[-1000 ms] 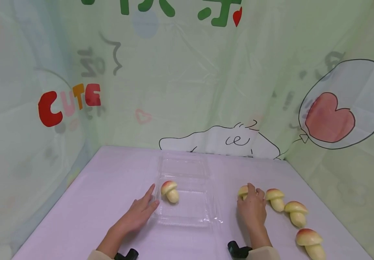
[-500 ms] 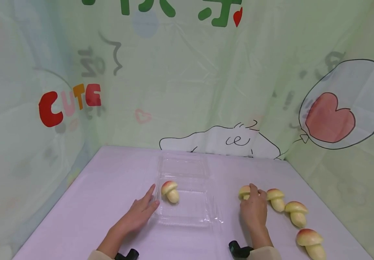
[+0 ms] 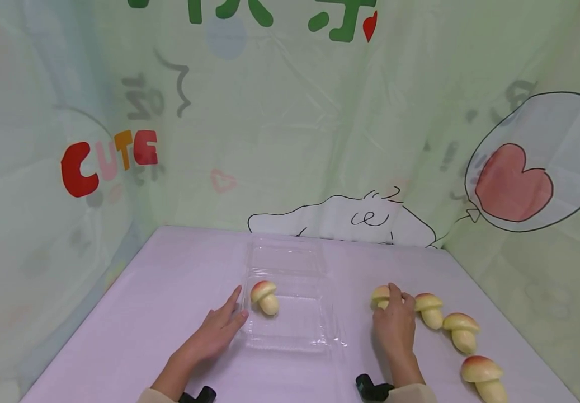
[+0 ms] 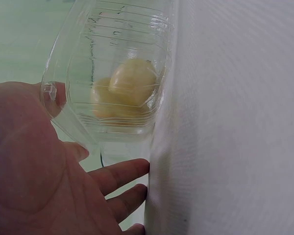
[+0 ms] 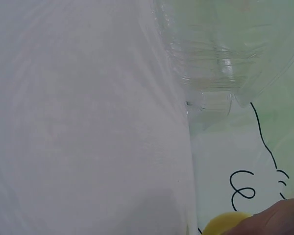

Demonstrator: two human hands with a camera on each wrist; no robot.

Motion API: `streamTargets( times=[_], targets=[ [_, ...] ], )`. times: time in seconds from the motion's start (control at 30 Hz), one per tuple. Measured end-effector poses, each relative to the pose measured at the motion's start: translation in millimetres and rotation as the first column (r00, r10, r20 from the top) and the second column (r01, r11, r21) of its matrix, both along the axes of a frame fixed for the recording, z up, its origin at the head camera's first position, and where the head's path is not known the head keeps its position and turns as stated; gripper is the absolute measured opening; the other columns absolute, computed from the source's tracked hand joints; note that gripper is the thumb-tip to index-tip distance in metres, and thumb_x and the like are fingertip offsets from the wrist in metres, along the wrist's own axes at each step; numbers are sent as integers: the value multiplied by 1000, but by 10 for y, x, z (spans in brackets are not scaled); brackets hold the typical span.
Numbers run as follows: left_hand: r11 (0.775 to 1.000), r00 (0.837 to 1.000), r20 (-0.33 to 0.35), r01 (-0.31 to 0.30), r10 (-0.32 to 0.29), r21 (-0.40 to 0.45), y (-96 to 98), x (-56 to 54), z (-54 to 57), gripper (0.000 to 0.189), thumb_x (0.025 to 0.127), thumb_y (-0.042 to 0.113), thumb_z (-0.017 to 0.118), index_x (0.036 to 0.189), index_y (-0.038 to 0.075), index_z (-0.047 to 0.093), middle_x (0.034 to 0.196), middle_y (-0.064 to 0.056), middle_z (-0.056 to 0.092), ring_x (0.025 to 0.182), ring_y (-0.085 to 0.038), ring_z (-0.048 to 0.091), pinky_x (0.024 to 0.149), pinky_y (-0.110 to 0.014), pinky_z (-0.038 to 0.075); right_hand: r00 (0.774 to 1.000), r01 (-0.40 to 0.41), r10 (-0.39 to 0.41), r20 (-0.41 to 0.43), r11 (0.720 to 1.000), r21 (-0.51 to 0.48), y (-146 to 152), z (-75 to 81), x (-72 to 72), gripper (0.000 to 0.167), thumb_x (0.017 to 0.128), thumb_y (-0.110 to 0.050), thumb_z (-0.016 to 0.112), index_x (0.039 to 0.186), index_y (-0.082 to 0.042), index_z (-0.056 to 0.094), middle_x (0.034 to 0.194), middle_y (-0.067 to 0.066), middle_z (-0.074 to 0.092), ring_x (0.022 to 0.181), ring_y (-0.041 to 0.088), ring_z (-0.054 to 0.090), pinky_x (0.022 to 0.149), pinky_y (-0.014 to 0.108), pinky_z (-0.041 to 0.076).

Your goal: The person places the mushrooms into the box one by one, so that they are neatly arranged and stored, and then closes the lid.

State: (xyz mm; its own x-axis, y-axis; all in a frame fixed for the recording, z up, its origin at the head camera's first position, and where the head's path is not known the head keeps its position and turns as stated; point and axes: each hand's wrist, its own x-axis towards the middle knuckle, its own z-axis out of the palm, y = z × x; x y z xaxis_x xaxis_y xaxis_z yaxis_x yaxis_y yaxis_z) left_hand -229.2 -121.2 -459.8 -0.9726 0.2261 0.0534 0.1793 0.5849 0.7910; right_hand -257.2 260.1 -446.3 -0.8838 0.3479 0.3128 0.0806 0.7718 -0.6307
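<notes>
A clear plastic clamshell box (image 3: 302,324) lies with its lid (image 3: 286,260) folded back, away from me. One toy mushroom (image 3: 265,298), cream with a reddish cap, lies at the left inside it. My left hand (image 3: 214,333) is at the box's left side with fingers extended; in the left wrist view the thumb (image 4: 54,98) overlaps the clear rim. To the right of the box, my right hand (image 3: 394,324) grips another toy mushroom (image 3: 380,295) from above, its fingers covering part of it. The right wrist view catches only a yellow edge of that mushroom (image 5: 225,223).
Right of my right hand, more toy mushrooms lie in a slanting row: one beside it (image 3: 429,310), one further right (image 3: 462,331), and one nearest me (image 3: 485,376). A printed cloth (image 3: 290,140) hangs behind the lilac tabletop (image 3: 194,252).
My right hand has shifted slightly to the right, the mushroom under its fingers moving a little with it. My left hand and the box stay where they were.
</notes>
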Motion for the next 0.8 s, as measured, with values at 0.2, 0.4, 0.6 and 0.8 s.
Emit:
streamTargets(
  times=[0.2, 0.4, 0.6, 0.8],
  targets=[
    [1000, 1000, 5, -2, 2, -2, 9, -1, -5, 67, 110, 39, 45, 167, 12, 19, 156, -28, 46, 151, -43, 37, 124, -71, 3, 999, -2, 3, -43, 1000, 16, -37, 68, -6, 66, 87, 3, 54, 151, 4, 40, 143, 42, 37, 118, 61, 51, 91, 68, 45],
    [1000, 1000, 16, -5, 5, -3, 6, 0, 10, 68, 110, 39, 46, 167, 13, 19, 157, -28, 46, 152, -44, 35, 124, -70, 2, 1000, -19, 19, -5, 999, -37, -150, 200, 27, 68, 89, -1, 52, 155, -1, 38, 147, 38, 34, 109, 56, 56, 84, 61, 48],
    [1000, 1000, 23, -4, 4, -4, 0, -11, 0, 68, 110, 41, 46, 167, 14, 19, 158, -27, 44, 152, -45, 34, 124, -70, 2, 999, -39, 39, -6, 997, -61, -240, 297, 63, 67, 91, 0, 54, 156, -2, 37, 148, 37, 34, 113, 55, 55, 87, 61, 49],
    [1000, 1000, 14, -6, 7, -12, -3, -7, -14, 68, 110, 40, 46, 167, 13, 20, 157, -27, 45, 152, -45, 35, 124, -70, 3, 998, -55, 55, -4, 996, -71, -277, 327, 70, 67, 92, -2, 56, 156, -2, 37, 149, 36, 34, 116, 55, 54, 89, 62, 48]
  ],
)
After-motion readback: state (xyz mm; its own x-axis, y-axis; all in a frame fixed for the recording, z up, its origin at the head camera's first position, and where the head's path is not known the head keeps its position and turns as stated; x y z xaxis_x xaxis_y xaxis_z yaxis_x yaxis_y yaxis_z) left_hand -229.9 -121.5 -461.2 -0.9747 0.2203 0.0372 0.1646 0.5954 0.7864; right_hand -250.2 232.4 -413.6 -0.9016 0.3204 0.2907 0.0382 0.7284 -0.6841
